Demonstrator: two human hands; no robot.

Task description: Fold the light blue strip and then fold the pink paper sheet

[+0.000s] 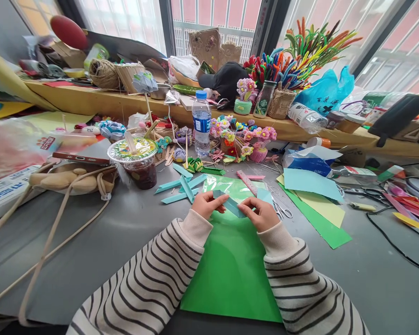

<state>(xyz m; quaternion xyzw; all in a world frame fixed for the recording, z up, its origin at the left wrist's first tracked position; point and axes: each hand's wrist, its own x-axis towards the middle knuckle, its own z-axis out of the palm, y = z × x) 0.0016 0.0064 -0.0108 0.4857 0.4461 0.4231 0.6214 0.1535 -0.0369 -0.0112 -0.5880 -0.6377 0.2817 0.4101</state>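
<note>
My left hand (206, 203) and my right hand (260, 212) together pinch a small folded strip of light-blue paper (232, 204), held just above a large green paper sheet (232, 274) on the grey table. Both sleeves are cream with dark stripes. Several folded light-blue strips (180, 187) lie on the table just left of my left hand. A pink ruler (246, 182) and a pair of scissors (281, 208) lie close to my right hand.
A lidded drink cup (138, 161) and a water bottle (201, 123) stand behind the strips. A beige bag with long straps (70, 180) lies left. Light-blue, yellow and green sheets (316, 203) lie right. Paper flowers (245, 138) and pipe cleaners (302, 51) crowd the back ledge.
</note>
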